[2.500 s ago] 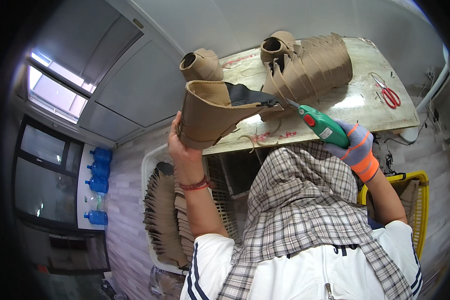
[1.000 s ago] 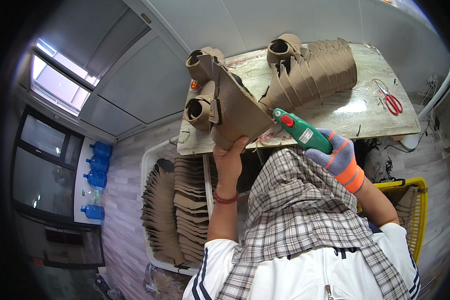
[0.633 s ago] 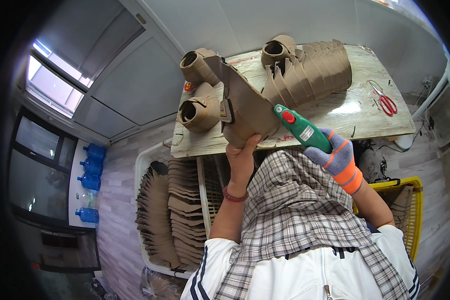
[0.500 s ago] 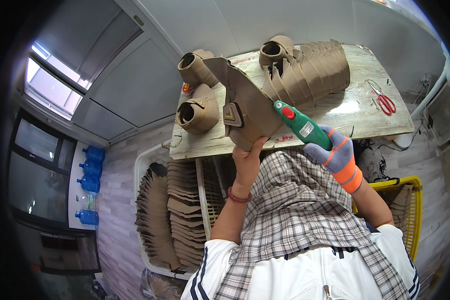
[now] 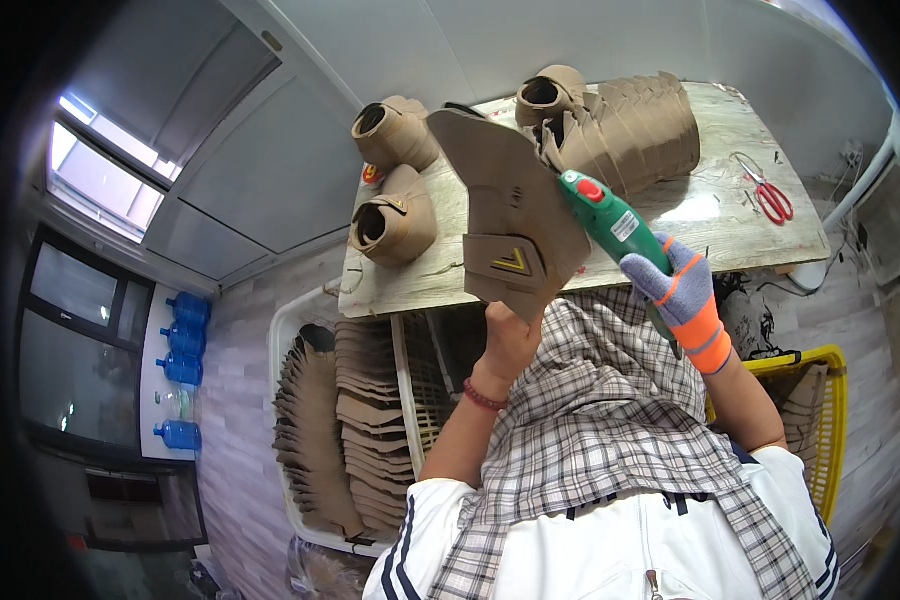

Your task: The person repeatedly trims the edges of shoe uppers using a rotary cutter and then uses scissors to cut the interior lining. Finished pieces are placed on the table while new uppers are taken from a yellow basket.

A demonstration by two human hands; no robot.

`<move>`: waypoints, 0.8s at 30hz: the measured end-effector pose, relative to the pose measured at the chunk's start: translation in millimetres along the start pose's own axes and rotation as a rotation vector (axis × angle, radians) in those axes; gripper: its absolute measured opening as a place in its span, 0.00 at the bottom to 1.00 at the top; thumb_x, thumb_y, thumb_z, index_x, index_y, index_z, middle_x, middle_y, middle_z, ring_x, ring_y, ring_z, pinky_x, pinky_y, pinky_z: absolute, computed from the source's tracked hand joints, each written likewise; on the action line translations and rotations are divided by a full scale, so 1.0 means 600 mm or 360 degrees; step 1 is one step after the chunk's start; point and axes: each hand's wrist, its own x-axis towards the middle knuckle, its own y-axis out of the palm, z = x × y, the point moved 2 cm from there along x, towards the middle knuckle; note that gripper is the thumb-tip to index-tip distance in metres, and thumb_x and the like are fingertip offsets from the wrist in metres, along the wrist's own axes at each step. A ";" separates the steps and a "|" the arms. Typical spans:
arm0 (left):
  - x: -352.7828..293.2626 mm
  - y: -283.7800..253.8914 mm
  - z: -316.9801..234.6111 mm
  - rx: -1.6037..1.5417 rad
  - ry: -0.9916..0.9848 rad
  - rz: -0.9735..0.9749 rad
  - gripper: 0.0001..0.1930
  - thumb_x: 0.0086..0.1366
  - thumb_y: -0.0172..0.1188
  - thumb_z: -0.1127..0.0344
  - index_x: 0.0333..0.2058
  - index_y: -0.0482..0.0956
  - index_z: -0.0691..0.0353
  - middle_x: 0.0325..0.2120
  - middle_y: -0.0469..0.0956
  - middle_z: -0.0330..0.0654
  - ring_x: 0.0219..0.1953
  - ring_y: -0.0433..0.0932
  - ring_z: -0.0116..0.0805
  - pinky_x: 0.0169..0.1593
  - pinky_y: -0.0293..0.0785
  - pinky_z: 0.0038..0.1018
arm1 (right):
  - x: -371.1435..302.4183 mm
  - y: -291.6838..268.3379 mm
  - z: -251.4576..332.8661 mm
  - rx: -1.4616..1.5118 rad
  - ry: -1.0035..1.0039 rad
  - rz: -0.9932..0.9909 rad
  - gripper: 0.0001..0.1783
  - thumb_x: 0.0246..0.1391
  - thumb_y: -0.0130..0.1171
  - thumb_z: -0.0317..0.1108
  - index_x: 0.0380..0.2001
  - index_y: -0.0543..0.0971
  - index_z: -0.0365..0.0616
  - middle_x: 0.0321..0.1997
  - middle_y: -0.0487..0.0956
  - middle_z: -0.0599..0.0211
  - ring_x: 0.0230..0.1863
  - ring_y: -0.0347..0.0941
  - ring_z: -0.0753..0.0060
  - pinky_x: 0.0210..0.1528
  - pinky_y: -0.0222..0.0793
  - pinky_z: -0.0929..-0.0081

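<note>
My bare left hand (image 5: 511, 338), a red bead bracelet on its wrist, grips the lower end of a brown shoe upper (image 5: 522, 185). The piece stands up over the near edge of the table, showing a strap with a yellow-edged V mark. In a grey and orange glove, my right hand (image 5: 686, 300) is closed around a green handheld power tool (image 5: 618, 225) with a red button. The tool's front end lies against or very near the upper's right edge; its tip is hard to make out.
On the wood-topped table (image 5: 450, 275) stand rolled brown uppers (image 5: 395, 228) at left and a nested row of them (image 5: 635, 135) at the back. Red-handled scissors (image 5: 773, 200) lie at right. A white basket (image 5: 282, 340) holds stacked pieces; a yellow basket (image 5: 838, 410) stands at right.
The upper has turned so its broad face and strap show more fully. My left hand has moved slightly right and down; the tool has shifted slightly right, its front end a little higher.
</note>
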 end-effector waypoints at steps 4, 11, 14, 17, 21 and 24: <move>-0.035 -0.036 0.010 0.0651 0.0127 0.0263 0.12 0.54 0.56 0.77 0.38 0.79 0.70 0.33 0.78 0.53 0.37 0.77 0.53 0.42 0.72 0.40 | 0.013 -0.006 -0.007 0.0075 -0.0023 -0.0073 0.20 0.51 0.67 0.44 0.37 0.78 0.37 0.20 0.74 0.76 0.19 0.66 0.88 0.22 0.63 0.85; 0.016 -0.263 0.127 0.1375 -0.0027 -0.0044 0.10 0.50 0.64 0.72 0.25 0.70 0.69 0.25 0.72 0.55 0.34 0.72 0.57 0.45 0.69 0.45 | 0.004 -0.061 -0.058 -0.0102 0.0000 -0.0182 0.19 0.52 0.67 0.41 0.40 0.78 0.37 0.22 0.74 0.76 0.21 0.66 0.88 0.22 0.61 0.87; 0.113 -0.313 0.197 0.1453 -0.0373 0.0451 0.14 0.47 0.68 0.67 0.31 0.80 0.69 0.38 0.76 0.54 0.47 0.71 0.53 0.50 0.68 0.42 | 0.002 -0.060 -0.069 -0.0124 0.0053 -0.0183 0.19 0.51 0.68 0.40 0.40 0.78 0.37 0.22 0.75 0.76 0.21 0.67 0.88 0.23 0.62 0.86; 0.135 -0.315 0.303 0.1667 -0.0761 0.0857 0.25 0.43 0.72 0.64 0.41 0.77 0.67 0.42 0.76 0.49 0.52 0.69 0.47 0.55 0.67 0.40 | 0.001 -0.050 -0.064 -0.0194 0.0051 -0.0123 0.19 0.51 0.68 0.39 0.40 0.78 0.37 0.23 0.75 0.76 0.21 0.67 0.88 0.23 0.62 0.86; 0.149 -0.277 0.314 0.1684 -0.0768 0.0455 0.29 0.43 0.72 0.68 0.46 0.73 0.66 0.44 0.75 0.49 0.53 0.68 0.47 0.58 0.64 0.41 | -0.003 -0.066 -0.075 -0.0297 0.0050 -0.0212 0.19 0.50 0.68 0.40 0.39 0.79 0.37 0.21 0.76 0.75 0.21 0.67 0.88 0.23 0.62 0.84; 0.126 -0.205 0.243 0.1819 -0.0177 -0.0298 0.29 0.44 0.71 0.72 0.47 0.72 0.65 0.44 0.74 0.49 0.54 0.68 0.48 0.60 0.62 0.41 | -0.004 -0.086 -0.074 -0.0315 0.0098 -0.0300 0.18 0.50 0.67 0.41 0.37 0.79 0.37 0.20 0.75 0.75 0.21 0.66 0.88 0.23 0.61 0.84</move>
